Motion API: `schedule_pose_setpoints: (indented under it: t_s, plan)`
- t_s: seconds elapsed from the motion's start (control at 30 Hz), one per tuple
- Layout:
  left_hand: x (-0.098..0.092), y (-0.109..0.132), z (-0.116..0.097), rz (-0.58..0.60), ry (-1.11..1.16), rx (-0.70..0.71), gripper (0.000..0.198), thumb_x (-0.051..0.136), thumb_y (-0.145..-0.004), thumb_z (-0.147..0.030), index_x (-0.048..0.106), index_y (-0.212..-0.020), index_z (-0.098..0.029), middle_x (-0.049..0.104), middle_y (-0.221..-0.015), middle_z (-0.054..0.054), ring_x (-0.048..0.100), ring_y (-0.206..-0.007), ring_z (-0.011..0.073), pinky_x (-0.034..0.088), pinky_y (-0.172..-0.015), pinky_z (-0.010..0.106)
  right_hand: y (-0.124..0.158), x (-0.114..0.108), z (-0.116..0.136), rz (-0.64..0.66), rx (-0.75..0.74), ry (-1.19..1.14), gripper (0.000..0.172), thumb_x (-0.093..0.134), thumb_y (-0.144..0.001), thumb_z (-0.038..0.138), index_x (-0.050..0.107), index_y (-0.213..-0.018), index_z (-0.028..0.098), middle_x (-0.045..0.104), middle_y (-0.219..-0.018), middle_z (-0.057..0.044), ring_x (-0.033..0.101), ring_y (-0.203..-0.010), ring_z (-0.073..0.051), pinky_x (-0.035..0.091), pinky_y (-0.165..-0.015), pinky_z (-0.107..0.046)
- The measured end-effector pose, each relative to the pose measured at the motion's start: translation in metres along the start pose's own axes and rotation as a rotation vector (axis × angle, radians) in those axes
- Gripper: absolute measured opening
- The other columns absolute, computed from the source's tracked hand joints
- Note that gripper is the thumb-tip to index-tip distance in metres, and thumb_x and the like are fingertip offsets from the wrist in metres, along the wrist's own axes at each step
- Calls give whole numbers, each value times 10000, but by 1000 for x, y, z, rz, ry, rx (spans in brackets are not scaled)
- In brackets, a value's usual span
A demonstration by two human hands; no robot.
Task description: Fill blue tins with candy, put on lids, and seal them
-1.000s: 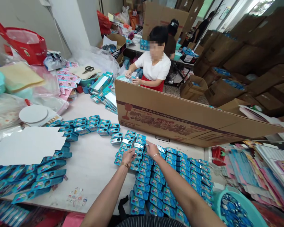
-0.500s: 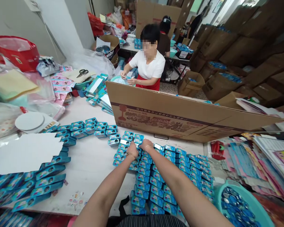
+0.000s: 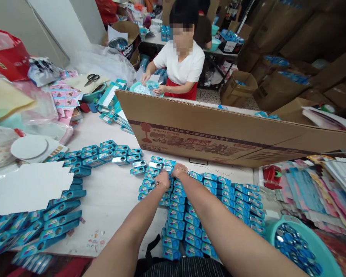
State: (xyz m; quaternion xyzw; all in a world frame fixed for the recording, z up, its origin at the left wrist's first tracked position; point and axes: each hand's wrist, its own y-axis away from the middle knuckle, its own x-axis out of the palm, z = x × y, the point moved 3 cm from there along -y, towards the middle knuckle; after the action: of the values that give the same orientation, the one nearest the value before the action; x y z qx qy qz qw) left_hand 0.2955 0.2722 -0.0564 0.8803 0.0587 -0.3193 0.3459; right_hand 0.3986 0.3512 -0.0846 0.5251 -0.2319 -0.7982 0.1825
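Rows of small blue boxes [image 3: 177, 206] with printed faces stand packed together on the table in front of me. Near the far end of these rows, my left hand [image 3: 163, 179] has its fingers curled down onto a small blue box [image 3: 168, 168]. My right hand [image 3: 180, 169] is beside it, its fingers bent against the right side of that box. Both hands look closed, though the fingertips are partly hidden among the boxes. To the left, a curving line of similar blue boxes [image 3: 105, 156] runs away from the rows.
A long cardboard panel [image 3: 207, 130] stands across the table's far side, with a co-worker [image 3: 180, 57] behind it. At right are a turquoise basin [image 3: 320, 246] of shiny blue pieces and stacked printed sheets [image 3: 308, 196]. White card [image 3: 31, 188] covers boxes at left; scissors [image 3: 91, 79] lie beyond.
The view has tilted slightly downward and nearer. My hands stay at the same far boxes, with my right hand's fingers curled a little differently. The co-worker's hands have moved slightly apart.
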Motion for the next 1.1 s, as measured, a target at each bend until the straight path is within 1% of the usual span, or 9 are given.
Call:
schedule_pose_setpoints:
  t_s: [0.13,0.3,0.37,0.47,0.6,0.73,0.9,1.0,1.1]
  plan:
    - [1,0,0,24,27,-6,292,782,-610,-35,526,-614,-175,715,-877,159,603,-1152,403,448,-910,440,-1,-1,3,43,58,-74,357,864,-503,242,736,-835,202,742,-928,-131,684,-995,-311,519,-759,-337]
    - [-10,10,-5,19,153,-5,329,808,-552,-26,515,-557,-176,714,-844,151,574,-1179,422,440,-908,453,31,-13,-8,19,76,-240,247,859,-523,268,676,-673,198,726,-787,-96,692,-910,-282,493,-684,-292]
    - [-15,18,1,17,252,-10,303,830,-561,-72,550,-596,-182,711,-834,124,575,-1186,391,455,-893,405,49,-15,-21,29,78,-341,241,808,-628,368,639,-639,196,685,-671,-57,686,-770,-235,467,-601,-263]
    - [-19,32,20,17,451,-54,201,805,-672,-178,613,-730,-191,706,-891,96,617,-1128,308,489,-843,326,73,-16,-43,60,87,-530,372,610,-808,549,613,-700,194,604,-573,-6,583,-532,-149,384,-462,-225]
    - [-19,53,56,88,771,-203,73,670,-824,-158,630,-885,-162,691,-873,75,691,-879,189,545,-747,269,95,-14,-59,87,105,-725,445,478,-851,623,601,-817,197,567,-596,10,478,-433,-103,315,-388,-203]
    - [-17,74,85,189,1029,-323,142,635,-801,2,641,-867,-124,690,-837,80,701,-774,133,559,-754,230,105,-5,-53,119,97,-747,323,471,-865,496,588,-869,195,559,-612,25,459,-417,-85,298,-377,-186]
    - [-11,93,104,246,1157,-384,147,692,-779,-38,667,-901,-116,713,-833,74,641,-564,94,505,-529,192,107,14,-33,176,66,-552,94,560,-775,252,598,-831,187,571,-563,40,478,-425,-95,322,-416,-196]
    - [-10,101,105,257,1184,-378,167,692,-795,-69,660,-951,-119,725,-860,71,617,-520,73,473,-481,174,102,20,-22,147,32,-384,192,654,-642,129,598,-811,200,593,-565,48,562,-532,-133,374,-504,-216]
    - [-11,106,103,253,1193,-354,137,649,-863,-185,649,-987,-128,729,-920,89,660,-598,90,497,-517,179,98,20,-16,80,-1,-225,250,700,-557,74,598,-739,211,645,-672,24,621,-711,-181,386,-590,-237]
